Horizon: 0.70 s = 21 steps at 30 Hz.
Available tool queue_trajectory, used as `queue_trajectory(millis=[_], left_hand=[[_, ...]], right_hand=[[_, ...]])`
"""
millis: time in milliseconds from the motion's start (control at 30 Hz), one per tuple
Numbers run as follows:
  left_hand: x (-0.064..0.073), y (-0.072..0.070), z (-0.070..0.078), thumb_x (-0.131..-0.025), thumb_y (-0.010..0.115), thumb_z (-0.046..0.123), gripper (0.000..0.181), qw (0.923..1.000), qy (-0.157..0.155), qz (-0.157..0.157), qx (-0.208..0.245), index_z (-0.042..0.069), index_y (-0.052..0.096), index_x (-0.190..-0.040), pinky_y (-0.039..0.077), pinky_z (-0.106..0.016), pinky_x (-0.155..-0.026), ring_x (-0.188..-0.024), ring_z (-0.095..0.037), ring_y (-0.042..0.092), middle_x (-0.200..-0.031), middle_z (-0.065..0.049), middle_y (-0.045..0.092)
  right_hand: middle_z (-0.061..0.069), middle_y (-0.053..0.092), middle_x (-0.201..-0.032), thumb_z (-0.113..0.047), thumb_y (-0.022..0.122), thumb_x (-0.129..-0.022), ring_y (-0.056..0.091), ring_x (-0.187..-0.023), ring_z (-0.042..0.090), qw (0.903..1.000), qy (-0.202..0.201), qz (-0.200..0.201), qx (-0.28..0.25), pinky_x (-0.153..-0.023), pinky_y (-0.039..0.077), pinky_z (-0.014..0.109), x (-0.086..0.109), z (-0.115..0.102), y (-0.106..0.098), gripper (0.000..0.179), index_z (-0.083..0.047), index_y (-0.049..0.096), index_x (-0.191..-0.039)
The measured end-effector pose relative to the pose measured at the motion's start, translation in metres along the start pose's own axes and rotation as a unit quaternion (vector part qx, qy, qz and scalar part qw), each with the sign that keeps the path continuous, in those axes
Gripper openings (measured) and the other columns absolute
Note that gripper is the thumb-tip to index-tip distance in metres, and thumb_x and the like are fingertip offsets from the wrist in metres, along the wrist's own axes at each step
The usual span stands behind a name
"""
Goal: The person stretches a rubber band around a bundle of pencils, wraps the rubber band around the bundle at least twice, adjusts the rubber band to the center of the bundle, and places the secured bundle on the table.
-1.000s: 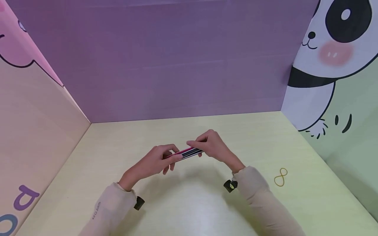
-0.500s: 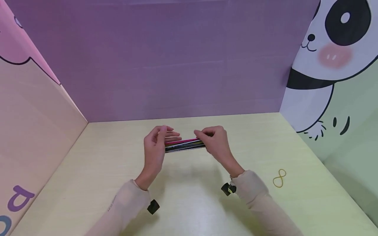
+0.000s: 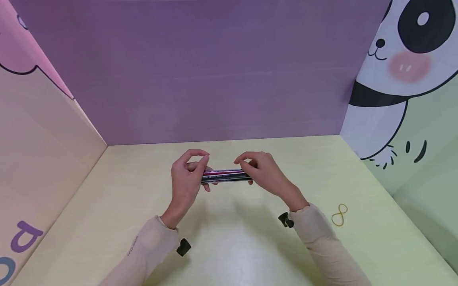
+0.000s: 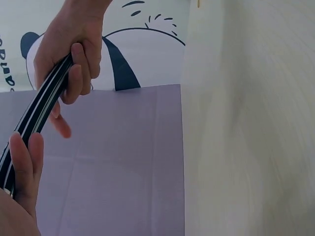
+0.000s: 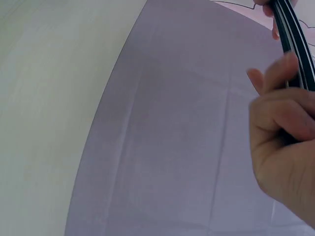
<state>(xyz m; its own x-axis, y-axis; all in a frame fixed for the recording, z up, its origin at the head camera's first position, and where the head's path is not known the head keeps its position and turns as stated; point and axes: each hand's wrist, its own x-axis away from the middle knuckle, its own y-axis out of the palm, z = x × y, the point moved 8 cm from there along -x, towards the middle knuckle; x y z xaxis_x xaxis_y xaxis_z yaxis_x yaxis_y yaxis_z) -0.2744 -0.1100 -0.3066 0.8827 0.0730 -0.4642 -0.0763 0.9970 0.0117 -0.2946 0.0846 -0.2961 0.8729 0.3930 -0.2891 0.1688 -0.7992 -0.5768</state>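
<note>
A slim bundle of long, thin black, white and pink pieces (image 3: 227, 175) is held level above the table by both hands. My left hand (image 3: 184, 178) grips its left end, with thumb and index fingertip close together over it. My right hand (image 3: 266, 172) holds the other end, fingers curled around it. In the left wrist view the bundle (image 4: 47, 101) looks black with pale lines, and the right hand (image 4: 74, 44) wraps its far end. The right wrist view shows part of the bundle (image 5: 295, 37) beyond the right hand's (image 5: 285, 123) fingers; the ends are hidden by the hands.
A yellow rubber band (image 3: 341, 213), twisted into a figure eight, lies on the pale table (image 3: 229, 254) to the right of the right forearm. A purple panel (image 3: 222, 71) stands at the back, with printed panels on both sides.
My left hand turned more upright and shifted its hold on the bundle's left end, its fingers spreading and then closing in. The bundle swung from slanted to nearly level. The rubber band stayed put.
</note>
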Motion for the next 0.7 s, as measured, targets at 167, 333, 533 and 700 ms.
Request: queue_trajectory(millis=[167, 333, 533, 700], left_hand=[[0.000, 0.000, -0.005, -0.094, 0.068, 0.007, 0.021, 0.9982, -0.029, 0.010, 0.051, -0.001, 0.060, -0.112, 0.054, -0.035, -0.041, -0.053, -0.027, 0.067, -0.071, -0.010, 0.070], [0.001, 0.006, -0.011, -0.097, 0.065, 0.008, 0.023, 0.9919, -0.088, -0.029, 0.087, 0.004, 0.060, -0.120, 0.060, -0.040, -0.052, -0.071, -0.025, 0.072, -0.079, -0.006, 0.073], [-0.001, 0.008, 0.001, -0.098, 0.062, 0.003, 0.029, 0.9931, -0.064, -0.065, 0.073, 0.006, 0.061, -0.126, 0.058, -0.044, -0.049, -0.073, -0.029, 0.073, -0.085, -0.014, 0.074], [-0.002, 0.009, 0.003, -0.099, 0.061, 0.005, 0.025, 0.9923, -0.059, -0.082, 0.072, 0.004, 0.060, -0.124, 0.059, -0.048, -0.055, -0.076, -0.028, 0.073, -0.088, -0.018, 0.073]], right_hand=[[-0.002, 0.053, -0.049, -0.002, 0.050, -0.086, 0.049, -0.043, 0.018, 0.9976, -0.027, 0.062, -0.018, -0.041, 0.032, 0.026, 0.002, -0.008, -0.007, 0.033, -0.015, 0.071, -0.108], [0.001, 0.049, -0.049, 0.001, 0.054, -0.084, 0.037, -0.043, 0.017, 0.9918, -0.044, 0.104, -0.059, -0.042, 0.028, 0.027, 0.004, -0.010, -0.010, 0.030, -0.015, 0.071, -0.103], [0.007, 0.061, -0.059, -0.015, 0.059, -0.098, 0.039, -0.042, 0.016, 0.9936, 0.016, -0.020, -0.110, -0.039, 0.030, 0.024, -0.001, 0.007, 0.004, 0.014, -0.013, 0.072, -0.100], [0.008, 0.053, -0.057, -0.034, 0.059, -0.101, 0.034, -0.044, 0.016, 0.9849, 0.040, -0.120, -0.118, -0.039, 0.025, 0.023, -0.002, 0.016, 0.013, 0.028, -0.012, 0.072, -0.091]])
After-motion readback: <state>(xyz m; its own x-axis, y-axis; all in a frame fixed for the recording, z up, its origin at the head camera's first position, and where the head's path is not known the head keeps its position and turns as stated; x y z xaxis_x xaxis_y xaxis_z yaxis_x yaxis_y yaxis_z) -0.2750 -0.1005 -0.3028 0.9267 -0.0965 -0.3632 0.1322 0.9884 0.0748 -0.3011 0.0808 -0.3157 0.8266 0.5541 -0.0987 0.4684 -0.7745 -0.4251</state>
